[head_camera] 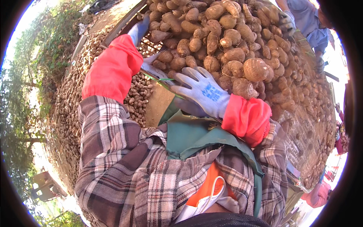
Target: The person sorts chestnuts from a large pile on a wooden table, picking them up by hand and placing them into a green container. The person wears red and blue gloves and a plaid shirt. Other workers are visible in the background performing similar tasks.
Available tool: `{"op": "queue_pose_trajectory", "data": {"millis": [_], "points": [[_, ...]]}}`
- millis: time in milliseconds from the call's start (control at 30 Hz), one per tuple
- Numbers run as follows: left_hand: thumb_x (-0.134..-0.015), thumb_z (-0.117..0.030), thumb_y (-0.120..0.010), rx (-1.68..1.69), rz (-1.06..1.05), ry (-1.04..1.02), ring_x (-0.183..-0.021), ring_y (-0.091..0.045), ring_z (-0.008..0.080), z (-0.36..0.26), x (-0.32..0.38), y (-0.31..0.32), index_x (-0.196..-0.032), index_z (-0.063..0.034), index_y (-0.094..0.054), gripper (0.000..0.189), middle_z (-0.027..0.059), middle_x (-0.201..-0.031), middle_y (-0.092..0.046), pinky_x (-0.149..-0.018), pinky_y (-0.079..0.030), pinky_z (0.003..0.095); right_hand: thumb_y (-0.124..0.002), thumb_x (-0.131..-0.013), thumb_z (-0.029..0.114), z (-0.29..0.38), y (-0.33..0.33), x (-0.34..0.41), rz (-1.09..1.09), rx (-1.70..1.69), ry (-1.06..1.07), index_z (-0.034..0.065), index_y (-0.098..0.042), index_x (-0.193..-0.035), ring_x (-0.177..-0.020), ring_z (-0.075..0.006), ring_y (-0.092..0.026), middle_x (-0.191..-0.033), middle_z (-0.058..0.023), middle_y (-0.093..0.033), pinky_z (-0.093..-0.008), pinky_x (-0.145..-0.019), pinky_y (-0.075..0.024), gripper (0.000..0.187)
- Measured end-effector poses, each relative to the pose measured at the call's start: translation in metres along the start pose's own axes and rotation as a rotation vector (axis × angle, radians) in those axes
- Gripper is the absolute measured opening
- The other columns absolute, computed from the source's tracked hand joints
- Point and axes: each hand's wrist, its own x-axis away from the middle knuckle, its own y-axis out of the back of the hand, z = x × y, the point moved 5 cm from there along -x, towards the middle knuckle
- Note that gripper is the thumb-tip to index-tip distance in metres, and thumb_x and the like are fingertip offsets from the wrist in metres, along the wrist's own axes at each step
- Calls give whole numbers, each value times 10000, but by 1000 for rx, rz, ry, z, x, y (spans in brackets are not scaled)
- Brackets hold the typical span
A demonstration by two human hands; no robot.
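Observation:
A large heap of brown, hairy tubers, probably taro corms (212, 42), lies in front of me. My right hand (200, 89), in a pale grey-blue knit glove with blue print, is at the heap's near edge. Its back faces up, its fingers are spread, and no tuber shows in it. My left hand (139, 30), in a blue-grey glove, reaches to the heap's left side beside a slatted opening (150, 46). It is blurred and seen from the side, so its grip is unclear. Red sleeve covers (113, 68) wrap both forearms.
Small tubers (137, 96) are piled on the ground below and to the left. A rail (123, 22) edges the surface at upper left. A co-worker's gloved hand (287, 22) touches the heap at upper right. Other people stand along the right. Bushes (54, 48) grow at left.

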Motion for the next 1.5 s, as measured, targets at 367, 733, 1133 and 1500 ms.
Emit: {"op": "queue_pose_trajectory", "data": {"millis": [367,733,1133,1500], "points": [[-1035,-372,-531,757,791,128,-694,-626,148,-148,144,-93,-943,-55,-649,351,48,-809,-652,-667,-531,297,-585,-923,327,-20,19,22,238,247,-131,128,-689,-995,-1081,-289,-525,-1110,-69,-570,-454,-822,-460,236],[-874,-461,-724,232,338,-606,-1079,-677,375,-295,245,-213,-1356,-21,-583,668,210,-1164,-702,-953,-526,400,-756,-779,322,-18,101,142,152,241,-505,122,-715,-728,-903,-313,-591,-895,-87,-626,-444,-750,-504,210],[-875,-508,-717,-953,312,-237,-1044,-665,356,-89,103,36,-1262,-146,-645,535,223,-1171,-638,-913,-533,428,-731,-820,71,-4,165,120,-171,459,-513,48,-714,-927,-834,-325,-672,-929,-120,-711,-405,-745,-524,111],[-1023,-305,-611,428,454,-339,-968,-662,144,-135,82,12,-1323,-33,-588,406,75,-1183,-662,-828,-535,293,-644,-846,175,-27,-35,-47,225,55,-19,175,-544,-1392,-1316,-354,-482,-1428,-136,-500,-485,-1038,-440,555]]}}
